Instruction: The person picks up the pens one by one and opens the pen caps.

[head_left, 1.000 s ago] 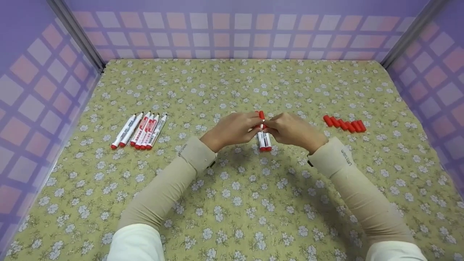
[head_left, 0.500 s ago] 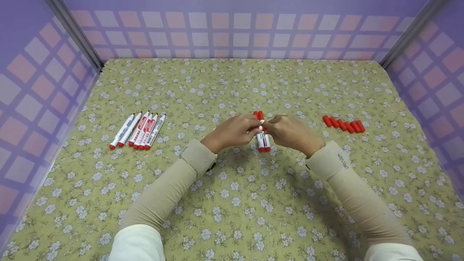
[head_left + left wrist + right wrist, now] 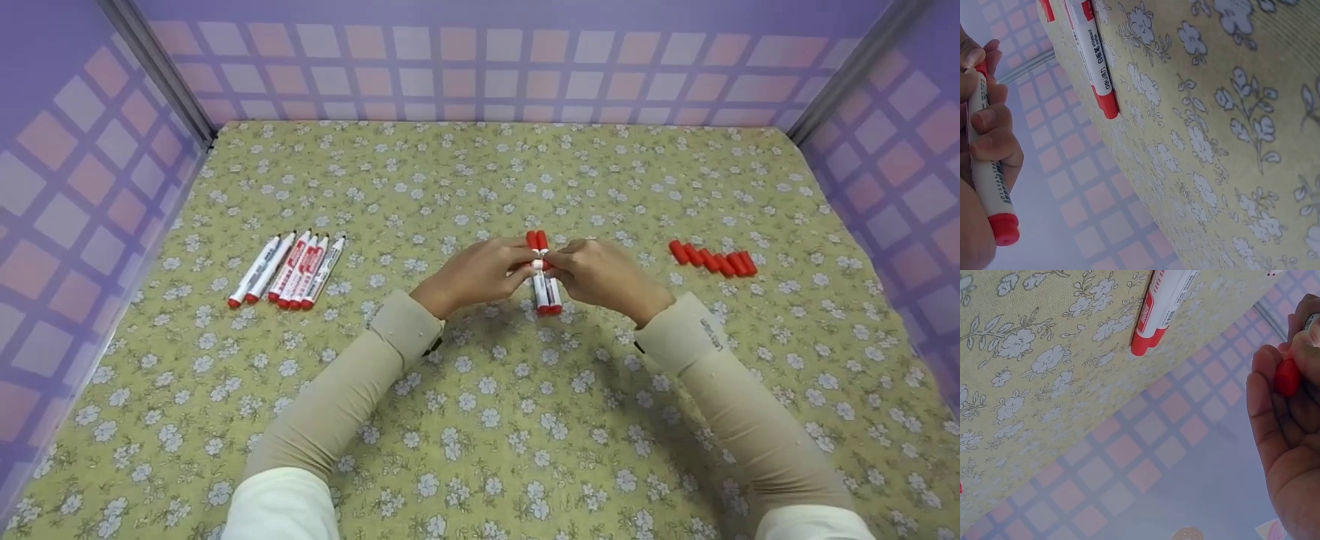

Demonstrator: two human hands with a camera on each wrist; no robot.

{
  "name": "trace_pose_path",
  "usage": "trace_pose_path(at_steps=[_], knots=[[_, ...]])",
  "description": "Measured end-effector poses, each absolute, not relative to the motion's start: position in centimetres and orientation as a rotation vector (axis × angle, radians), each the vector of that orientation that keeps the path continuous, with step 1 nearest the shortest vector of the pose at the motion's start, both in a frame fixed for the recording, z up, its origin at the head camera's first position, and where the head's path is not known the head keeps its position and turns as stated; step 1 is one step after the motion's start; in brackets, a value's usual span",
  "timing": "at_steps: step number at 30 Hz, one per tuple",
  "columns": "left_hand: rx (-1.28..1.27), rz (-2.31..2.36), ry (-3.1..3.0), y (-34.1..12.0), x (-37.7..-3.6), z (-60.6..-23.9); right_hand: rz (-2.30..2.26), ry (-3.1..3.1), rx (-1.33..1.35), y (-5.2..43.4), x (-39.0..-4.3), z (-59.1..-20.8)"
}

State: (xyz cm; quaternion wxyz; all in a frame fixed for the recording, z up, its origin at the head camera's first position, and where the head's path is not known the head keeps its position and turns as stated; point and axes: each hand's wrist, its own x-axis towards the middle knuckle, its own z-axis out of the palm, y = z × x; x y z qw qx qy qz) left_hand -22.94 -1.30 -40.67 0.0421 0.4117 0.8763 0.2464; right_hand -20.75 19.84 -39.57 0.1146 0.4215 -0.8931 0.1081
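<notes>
Markers without caps [image 3: 307,262] lay left, a held marker [image 3: 991,185] mid-scene, loose red caps [image 3: 710,259] right.
On the left, tips faced far, seemingly for easy picking. The left hand [image 3: 484,274] gripped the held marker's body, likely to steady it; the right hand [image 3: 607,277] pinched a red cap [image 3: 1287,377] at its end. Two capped markers [image 3: 541,292] lay paired below the hands. The loose red caps lay bunched, perhaps for ready reach.

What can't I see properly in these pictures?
Held marker: in the left wrist view, the left hand's fingers cover part of it.
Two middle markers: in the head view, hands hide their middles.
Small print on the left-side markers: too tiny in the head view.
Right hand: cut off by the right wrist view's edge.
</notes>
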Motion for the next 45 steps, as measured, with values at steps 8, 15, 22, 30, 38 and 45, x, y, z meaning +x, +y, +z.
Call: trace_pose_path(at_steps=[8,15,22,30,38,45], knots=[[1.246,0.774,2.708,-2.3,-23.1,-40.5,0.36,-2.651,1.21,20.2,-20.7,-39.1],[1.235,0.824,2.74,-3.7,-23.5,-40.9,0.325,-2.654,1.212,20.4,-20.8,-39.4],[1.13,0.851,2.768,-5.5,-24.1,-41.4,0.332,-2.657,1.207,20.6,-20.7,-39.9],[0.96,0.897,2.791,-7.8,-24.4,-41.8,0.344,-2.634,1.218,20.7,-20.8,-40.3],[0.762,0.995,2.855,-10.1,-25.0,-41.9,0.327,-2.662,1.211,20.6,-20.7,-40.3],[0.531,1.079,2.887,-12.3,-25.8,-41.8,0.319,-2.68,1.205,20.6,-20.7,-40.4]])
